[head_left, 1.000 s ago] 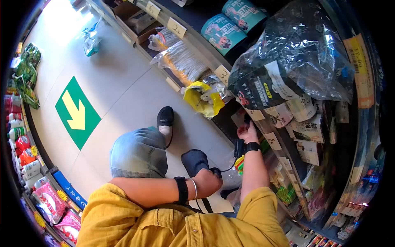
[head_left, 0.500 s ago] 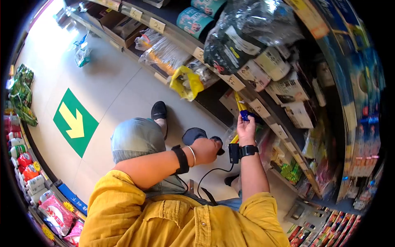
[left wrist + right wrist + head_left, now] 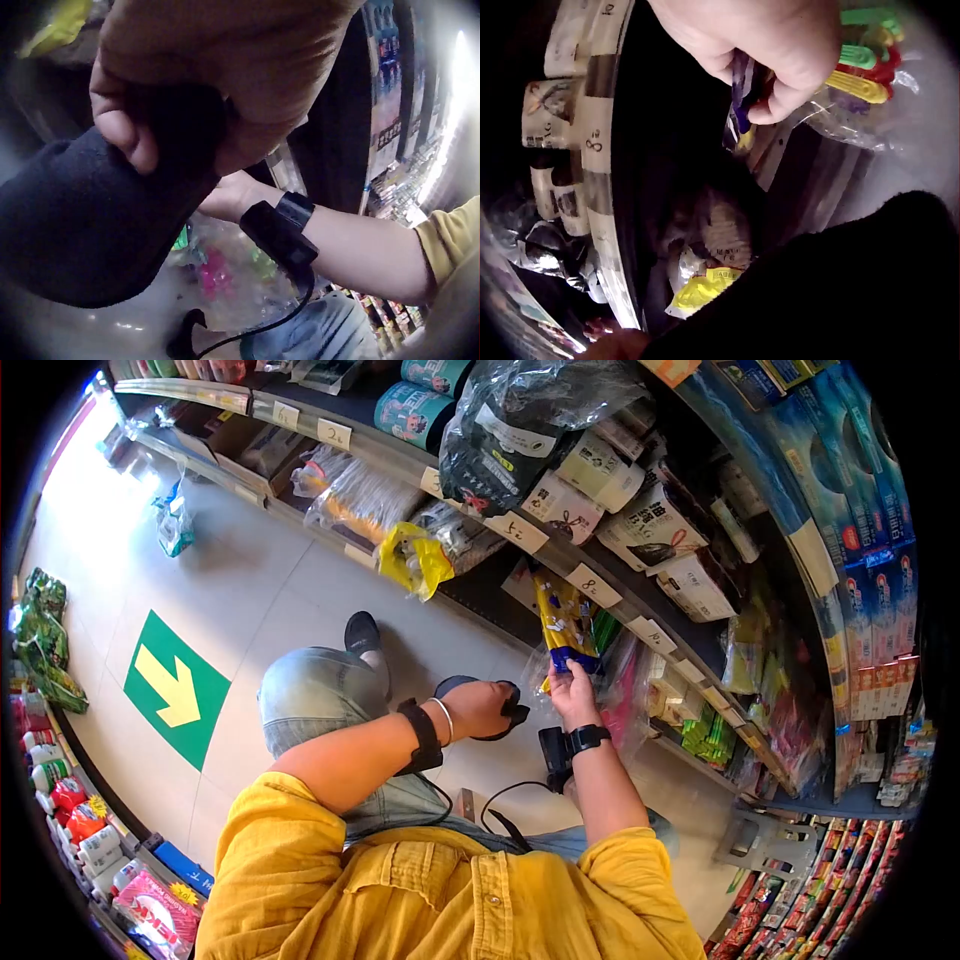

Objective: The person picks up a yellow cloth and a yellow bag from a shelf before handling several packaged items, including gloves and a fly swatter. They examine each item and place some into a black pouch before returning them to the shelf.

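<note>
In the head view my left hand grips a dark, cloth-like item. The left wrist view shows this dark item with a broad rounded end; its exact kind cannot be told. My right hand pinches the blue end of a flat blue-and-yellow packet before the lower shelf. In the right wrist view, thumb and fingers close round the packet's dark blue edge, most of it in shadow. The dark item covers the lower right there.
A shelf rail with handwritten price tags runs above the packet. Boxed goods and a black plastic bag crowd the shelf over it. A yellow bag hangs at the lower shelf's edge. Clear-bagged colourful plastic pieces lie beside my right hand.
My right hand has drawn back from the lower shelf, and the blue-and-yellow packet now shows in it. My left hand keeps the dark item. The head view has turned toward the shelf.
</note>
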The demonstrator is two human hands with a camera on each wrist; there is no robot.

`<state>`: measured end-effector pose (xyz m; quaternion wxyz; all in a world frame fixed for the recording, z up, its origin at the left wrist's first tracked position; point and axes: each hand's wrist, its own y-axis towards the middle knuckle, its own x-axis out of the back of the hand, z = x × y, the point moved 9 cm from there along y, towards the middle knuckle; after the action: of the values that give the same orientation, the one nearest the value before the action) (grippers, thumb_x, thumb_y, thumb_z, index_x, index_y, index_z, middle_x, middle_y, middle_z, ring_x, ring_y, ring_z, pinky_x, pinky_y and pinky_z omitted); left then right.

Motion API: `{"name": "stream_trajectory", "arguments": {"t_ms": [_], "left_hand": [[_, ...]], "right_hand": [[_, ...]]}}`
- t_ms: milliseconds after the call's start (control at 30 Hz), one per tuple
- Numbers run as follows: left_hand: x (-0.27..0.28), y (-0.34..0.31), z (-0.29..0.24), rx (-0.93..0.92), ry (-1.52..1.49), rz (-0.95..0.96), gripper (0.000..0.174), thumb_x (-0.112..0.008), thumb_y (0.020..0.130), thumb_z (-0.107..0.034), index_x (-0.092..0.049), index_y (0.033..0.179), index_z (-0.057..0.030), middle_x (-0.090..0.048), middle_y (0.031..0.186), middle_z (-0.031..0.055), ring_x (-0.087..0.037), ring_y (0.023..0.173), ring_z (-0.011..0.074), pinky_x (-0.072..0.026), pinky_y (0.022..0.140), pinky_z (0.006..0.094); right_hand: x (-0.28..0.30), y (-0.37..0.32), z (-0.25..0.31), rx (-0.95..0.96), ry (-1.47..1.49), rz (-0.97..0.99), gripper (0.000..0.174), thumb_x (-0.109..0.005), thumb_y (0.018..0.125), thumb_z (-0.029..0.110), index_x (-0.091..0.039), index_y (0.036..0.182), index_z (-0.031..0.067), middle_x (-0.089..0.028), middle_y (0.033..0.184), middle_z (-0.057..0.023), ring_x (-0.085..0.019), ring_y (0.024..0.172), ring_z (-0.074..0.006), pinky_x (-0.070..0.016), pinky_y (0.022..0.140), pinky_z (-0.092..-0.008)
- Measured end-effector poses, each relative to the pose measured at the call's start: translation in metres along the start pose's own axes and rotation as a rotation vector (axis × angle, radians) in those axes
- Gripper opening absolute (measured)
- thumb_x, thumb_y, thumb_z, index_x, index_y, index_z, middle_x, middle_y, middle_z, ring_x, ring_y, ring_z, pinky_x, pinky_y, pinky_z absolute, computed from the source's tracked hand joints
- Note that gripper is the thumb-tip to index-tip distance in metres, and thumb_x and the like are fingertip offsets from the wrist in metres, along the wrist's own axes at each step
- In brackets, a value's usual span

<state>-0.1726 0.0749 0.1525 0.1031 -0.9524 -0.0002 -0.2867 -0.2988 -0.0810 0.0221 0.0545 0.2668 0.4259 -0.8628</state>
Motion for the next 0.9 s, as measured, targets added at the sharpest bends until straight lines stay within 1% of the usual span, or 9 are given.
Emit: {"name": "stream_trajectory", "arguments": {"t_ms": [100, 233, 267, 400, 467, 600, 633, 733, 900], "left_hand": [[-0.002, 0.0, 0.011, 0.069, -0.05, 0.01, 0.038, -0.058, 0.075, -0.035, -0.057, 0.091, -0.0012, -0.06, 0.077, 0.0199, -0.059, 0.072, 0.0337, -0.0472, 0.066, 0.0369], [-0.006, 0.006, 0.031, 0.148, -0.199, -0.008, 0.054, -0.06, 0.074, -0.048, -0.054, 0.099, -0.0012, -0.06, 0.087, 0.0198, -0.06, 0.079, 0.0324, -0.0482, 0.067, 0.0354], [-0.009, 0.009, 0.036, 0.184, -0.237, 0.007, 0.06, -0.06, 0.072, -0.053, -0.053, 0.104, -0.0014, -0.06, 0.093, 0.0202, -0.06, 0.082, 0.0319, -0.0488, 0.067, 0.034], [-0.035, 0.03, 0.047, 0.091, -0.389, 0.008, 0.068, -0.058, 0.072, -0.057, -0.051, 0.11, -0.0013, -0.057, 0.102, 0.0178, -0.06, 0.083, 0.0287, -0.0497, 0.067, 0.0332], [-0.055, 0.029, 0.052, 0.389, -0.914, 0.063, 0.072, -0.055, 0.073, -0.061, -0.049, 0.115, -0.0021, -0.054, 0.105, 0.0142, -0.058, 0.085, 0.0232, -0.05, 0.068, 0.0317], [-0.081, 0.036, 0.061, 0.61, -1.236, 0.087, 0.074, -0.053, 0.07, -0.067, -0.052, 0.112, -0.006, -0.056, 0.103, 0.0084, -0.057, 0.083, 0.0206, -0.0489, 0.073, 0.0333], [-0.081, 0.035, 0.053, 0.612, -1.351, 0.085, 0.06, -0.05, 0.075, -0.062, -0.053, 0.103, -0.0086, -0.058, 0.094, 0.0066, -0.056, 0.085, 0.0174, -0.0482, 0.066, 0.0306], [-0.097, 0.036, 0.059, 0.615, -1.428, 0.081, 0.051, -0.055, 0.078, -0.053, -0.053, 0.104, -0.0093, -0.06, 0.093, 0.0062, -0.058, 0.085, 0.017, -0.0486, 0.067, 0.031], [-0.1, 0.028, 0.069, 0.653, -1.35, -0.065, 0.031, -0.061, 0.081, -0.024, -0.051, 0.105, -0.0092, -0.059, 0.099, 0.0072, -0.059, 0.09, 0.0177, -0.0497, 0.073, 0.0329]], "right_hand": [[0.007, 0.003, 0.007, -0.026, 0.087, 0.003, 0.027, -0.054, 0.073, -0.003, -0.051, 0.1, -0.0022, -0.058, 0.095, -0.0135, -0.058, 0.085, -0.0236, -0.0511, 0.068, -0.0311], [-0.014, -0.022, 0.019, -0.094, 0.174, 0.123, 0.024, -0.05, 0.075, -0.003, -0.048, 0.099, -0.0052, -0.057, 0.088, -0.0123, -0.057, 0.077, -0.0214, -0.0503, 0.064, -0.0296], [-0.013, -0.035, 0.021, -0.059, 0.203, 0.04, 0.023, -0.048, 0.077, -0.002, -0.048, 0.1, -0.0056, -0.056, 0.084, -0.0118, -0.055, 0.073, -0.0208, -0.05, 0.062, -0.0294], [-0.014, -0.094, 0.018, -0.063, 0.381, 0.091, 0.018, -0.046, 0.081, 0.001, -0.05, 0.097, -0.0046, -0.055, 0.082, -0.0113, -0.055, 0.074, -0.0202, -0.0509, 0.06, -0.0279], [-0.001, -0.122, 0.002, -0.095, 0.411, 0.09, 0.02, -0.047, 0.081, 0.004, -0.048, 0.099, -0.0049, -0.055, 0.086, -0.0115, -0.055, 0.078, -0.0206, -0.0507, 0.063, -0.0277], [0.035, -0.156, -0.045, -0.21, 0.257, 0.009, 0.03, -0.05, 0.079, 0.004, -0.045, 0.107, -0.0029, -0.053, 0.092, -0.0133, -0.053, 0.08, -0.0225, -0.0495, 0.066, -0.0293], [0.046, -0.155, -0.056, -0.207, 0.143, -0.008, 0.035, -0.051, 0.076, 0.001, -0.045, 0.111, 0.0012, -0.053, 0.097, -0.0117, -0.053, 0.086, -0.023, -0.0485, 0.07, -0.032], [0.055, -0.159, -0.068, -0.143, -0.03, 0.08, 0.042, -0.051, 0.074, -0.002, -0.045, 0.114, 0.0075, -0.054, 0.107, -0.0059, -0.054, 0.094, -0.0215, -0.0452, 0.079, -0.0378], [0.047, -0.165, -0.061, -0.143, -0.065, 0.264, 0.047, -0.053, 0.073, -0.002, -0.043, 0.118, 0.01, -0.053, 0.108, -0.006, -0.053, 0.099, -0.0223, -0.0429, 0.086, -0.038]]}}
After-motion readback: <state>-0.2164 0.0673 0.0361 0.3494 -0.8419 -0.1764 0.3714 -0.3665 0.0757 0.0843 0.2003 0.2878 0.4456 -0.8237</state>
